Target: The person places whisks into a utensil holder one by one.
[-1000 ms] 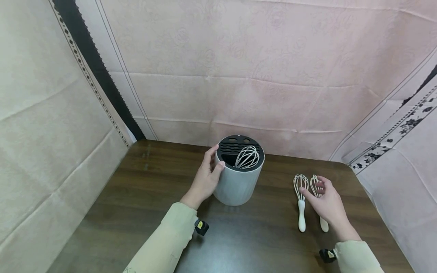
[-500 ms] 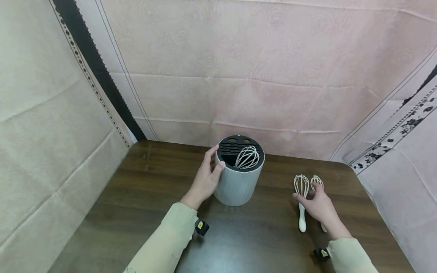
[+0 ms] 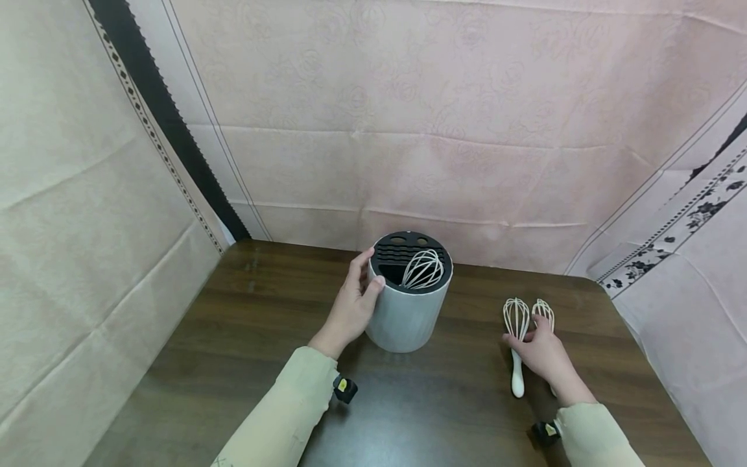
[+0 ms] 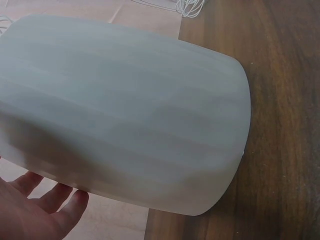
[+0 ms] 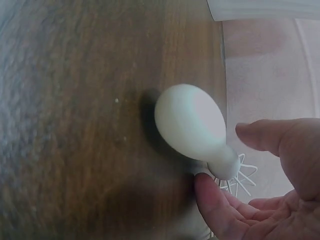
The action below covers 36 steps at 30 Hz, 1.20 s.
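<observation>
Brown tbl, 3 whisks, 1 holder, L hand gripping holder, R hand spread

Soft glare on the tabletop; the right wrist view seems slightly blurred.

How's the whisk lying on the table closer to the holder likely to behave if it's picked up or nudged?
The whisk is probably light for its size, since its wire head is thin and open. That head may also flex a little if squeezed, as the wires look slender. Nudged, it could rock or roll, because its handle looks rounded.
</observation>
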Tool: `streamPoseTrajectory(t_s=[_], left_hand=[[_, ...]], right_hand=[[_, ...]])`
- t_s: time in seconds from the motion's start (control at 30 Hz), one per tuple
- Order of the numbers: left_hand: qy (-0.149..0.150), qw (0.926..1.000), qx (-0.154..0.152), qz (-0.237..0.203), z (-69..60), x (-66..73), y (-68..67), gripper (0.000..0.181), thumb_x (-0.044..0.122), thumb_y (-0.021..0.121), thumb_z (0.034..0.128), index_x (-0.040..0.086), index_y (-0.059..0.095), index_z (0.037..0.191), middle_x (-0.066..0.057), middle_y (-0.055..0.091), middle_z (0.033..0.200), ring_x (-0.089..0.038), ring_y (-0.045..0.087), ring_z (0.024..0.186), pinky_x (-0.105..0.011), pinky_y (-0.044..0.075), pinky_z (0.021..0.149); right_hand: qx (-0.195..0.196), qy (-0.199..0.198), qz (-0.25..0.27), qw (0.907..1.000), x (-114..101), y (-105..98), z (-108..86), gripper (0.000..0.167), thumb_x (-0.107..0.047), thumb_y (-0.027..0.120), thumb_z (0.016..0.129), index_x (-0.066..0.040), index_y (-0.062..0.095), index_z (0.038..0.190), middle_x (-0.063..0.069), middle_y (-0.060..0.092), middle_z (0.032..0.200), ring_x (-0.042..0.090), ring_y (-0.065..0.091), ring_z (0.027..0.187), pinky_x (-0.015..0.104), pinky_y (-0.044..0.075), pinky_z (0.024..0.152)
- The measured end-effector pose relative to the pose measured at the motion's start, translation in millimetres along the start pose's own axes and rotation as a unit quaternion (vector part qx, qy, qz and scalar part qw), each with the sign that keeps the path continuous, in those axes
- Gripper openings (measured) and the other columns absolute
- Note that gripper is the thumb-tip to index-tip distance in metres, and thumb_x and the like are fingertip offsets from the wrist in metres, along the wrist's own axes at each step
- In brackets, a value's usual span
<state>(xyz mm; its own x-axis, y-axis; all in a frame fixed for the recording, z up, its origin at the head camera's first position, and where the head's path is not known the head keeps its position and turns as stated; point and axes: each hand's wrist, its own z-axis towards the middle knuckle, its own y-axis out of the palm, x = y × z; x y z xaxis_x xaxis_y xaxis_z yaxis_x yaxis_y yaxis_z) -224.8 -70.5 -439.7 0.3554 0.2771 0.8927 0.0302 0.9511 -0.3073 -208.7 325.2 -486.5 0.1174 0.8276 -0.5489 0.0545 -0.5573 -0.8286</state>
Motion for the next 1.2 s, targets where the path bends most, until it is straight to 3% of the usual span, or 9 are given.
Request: streamPoseTrajectory(t_s=[0.23, 0.77, 1.0, 1.2], left_hand=[[0.001, 1.0000, -0.006, 0.000, -0.4, 0.1, -0.3, 0.056, 0.044, 0.041, 0.1014, 0.040, 0.015, 0.151, 0.002, 0.028, 0.153, -0.021, 0.038, 0.133, -0.051, 0.037, 0.104], [-0.015, 0.9999, -0.005, -0.001, -0.7, 3.8, 0.7, 0.055, 0.047, 0.041, 0.1005, 0.044, 0.016, 0.149, 0.005, 0.029, 0.151, -0.018, 0.040, 0.130, -0.049, 0.038, 0.103], [-0.021, 0.9998, -0.004, 0.002, -0.5, 3.8, 0.3, 0.055, 0.045, 0.041, 0.1006, 0.044, 0.016, 0.149, 0.005, 0.031, 0.149, -0.017, 0.043, 0.128, -0.049, 0.040, 0.101], [-0.018, 0.9998, -0.002, 0.003, -0.5, 3.2, 0.1, 0.054, 0.044, 0.042, 0.1010, 0.044, 0.016, 0.149, 0.002, 0.032, 0.149, -0.020, 0.044, 0.128, -0.050, 0.041, 0.100]], right_hand=[[0.005, 0.004, -0.007, 0.9999, 0.7, 1.2, 1.4, 0.089, -0.034, 0.066, 0.089, 0.016, 0.015, 0.143, 0.019, 0.063, 0.095, 0.027, 0.061, 0.081, 0.038, 0.047, 0.065], [0.015, -0.003, 0.007, 0.9999, -1.3, -2.0, -0.6, 0.070, -0.025, 0.061, 0.091, 0.017, 0.029, 0.136, 0.018, 0.065, 0.093, 0.033, 0.061, 0.089, 0.047, 0.047, 0.075], [0.074, -0.036, 0.042, 0.9957, -23.0, -15.9, -9.9, 0.053, -0.022, 0.060, 0.094, 0.015, 0.044, 0.129, 0.017, 0.065, 0.094, 0.027, 0.060, 0.085, 0.034, 0.047, 0.069], [0.130, -0.077, 0.109, 0.9825, -49.2, -33.3, -16.9, 0.050, -0.025, 0.060, 0.095, 0.008, 0.045, 0.131, 0.020, 0.059, 0.106, 0.010, 0.059, 0.079, 0.023, 0.049, 0.057]])
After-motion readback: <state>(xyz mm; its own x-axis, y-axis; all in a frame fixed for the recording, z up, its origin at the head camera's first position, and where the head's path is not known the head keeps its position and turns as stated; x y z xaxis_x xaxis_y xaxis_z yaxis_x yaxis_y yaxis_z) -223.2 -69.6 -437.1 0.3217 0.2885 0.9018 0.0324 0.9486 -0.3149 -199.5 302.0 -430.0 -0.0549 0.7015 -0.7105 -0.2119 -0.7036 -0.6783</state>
